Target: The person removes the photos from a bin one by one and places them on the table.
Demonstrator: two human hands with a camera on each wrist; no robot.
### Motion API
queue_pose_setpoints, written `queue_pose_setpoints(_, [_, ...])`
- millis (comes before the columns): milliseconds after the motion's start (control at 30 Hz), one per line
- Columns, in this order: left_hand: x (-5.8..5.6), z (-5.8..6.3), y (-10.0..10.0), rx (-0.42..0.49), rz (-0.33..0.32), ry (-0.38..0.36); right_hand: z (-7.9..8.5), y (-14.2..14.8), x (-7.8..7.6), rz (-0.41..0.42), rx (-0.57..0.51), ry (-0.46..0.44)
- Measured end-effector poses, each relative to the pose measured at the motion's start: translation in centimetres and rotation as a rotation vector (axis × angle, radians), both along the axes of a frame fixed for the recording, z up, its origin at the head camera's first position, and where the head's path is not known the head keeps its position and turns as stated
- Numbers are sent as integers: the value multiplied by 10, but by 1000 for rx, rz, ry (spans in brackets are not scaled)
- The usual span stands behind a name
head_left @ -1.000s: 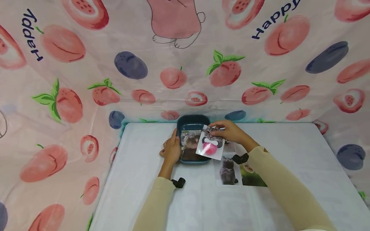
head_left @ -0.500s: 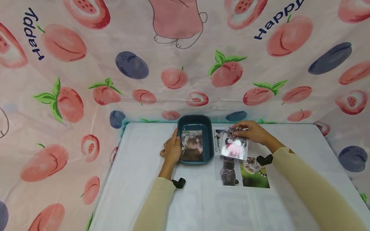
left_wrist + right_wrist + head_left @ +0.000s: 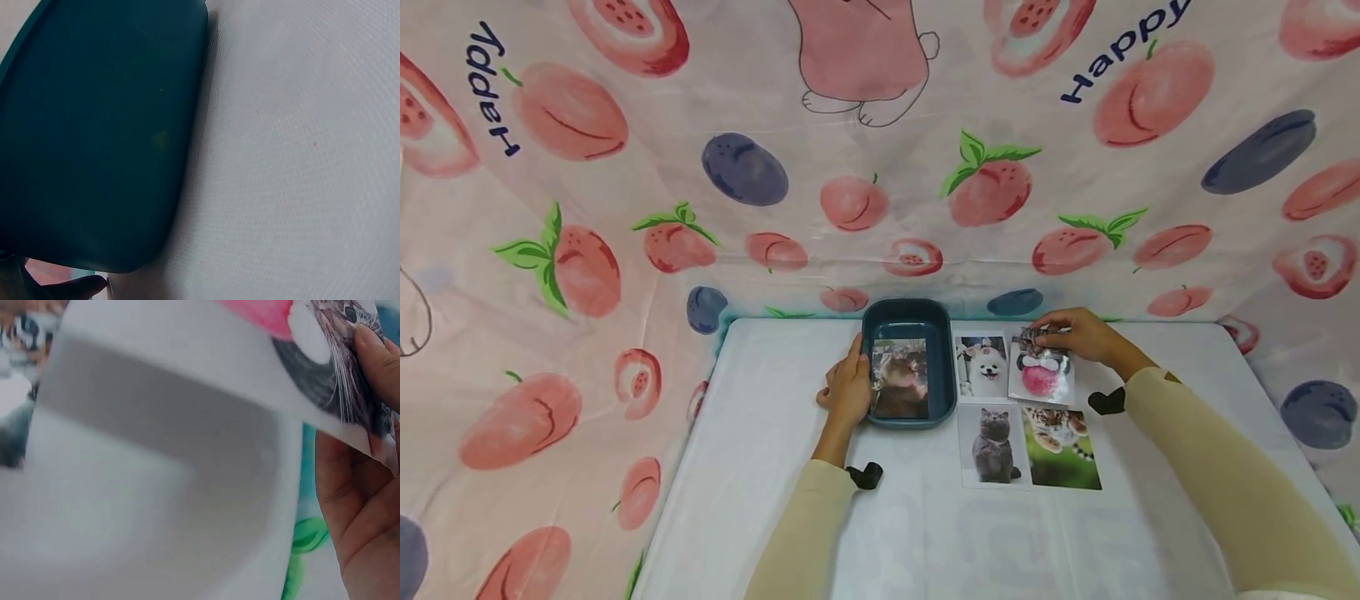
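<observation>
My left hand (image 3: 847,390) holds the left side of a dark teal tray (image 3: 943,400), whose outer wall (image 3: 100,137) fills much of the left wrist view. A photo card of a brown furry animal (image 3: 900,379) lies in the tray. My right hand (image 3: 1084,337) pinches the top of a kitten photo card (image 3: 1043,367) with a pink ball shape on it. In the right wrist view the thumb (image 3: 378,359) lies on the card's face, and the card tilts above the white table, casting a shadow.
Right of the tray lie a white dog photo card (image 3: 983,367), a grey cat photo card (image 3: 995,446) and a tiger cub photo card (image 3: 1063,448). A fruit-printed cloth (image 3: 880,150) hangs behind the white table (image 3: 760,400).
The right hand has carried the kitten card rightward from over the tray to a place beside the dog card, uncovering the dog card. The left hand stays at the tray.
</observation>
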State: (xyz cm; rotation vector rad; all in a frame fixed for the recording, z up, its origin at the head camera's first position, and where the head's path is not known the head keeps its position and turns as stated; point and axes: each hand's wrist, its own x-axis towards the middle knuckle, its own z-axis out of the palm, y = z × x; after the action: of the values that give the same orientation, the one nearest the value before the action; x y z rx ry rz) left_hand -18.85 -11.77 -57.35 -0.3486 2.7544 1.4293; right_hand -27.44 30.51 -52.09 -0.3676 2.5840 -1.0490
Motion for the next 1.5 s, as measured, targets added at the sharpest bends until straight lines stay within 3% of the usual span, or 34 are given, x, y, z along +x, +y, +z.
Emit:
queue_pose_setpoints(300, [-1,-1,0,10,12,-4,-15,11,-9,-21,47,50])
queue_pose_setpoints(533, [-2,-2,-1,15,10,7,-31,12,-14,-43,75,34])
queue_pose_setpoints(700, [-1,0,0,10,8,5,-41,8,-15,-75,137,92])
queue_pose_setpoints(1033, [0,-1,1,-7,11,-2,-59,1,-8,-119,153,202])
queue_pose_setpoints(1500, [1,0,0,5,2,-1,-49,-7,-1,-157,190,234])
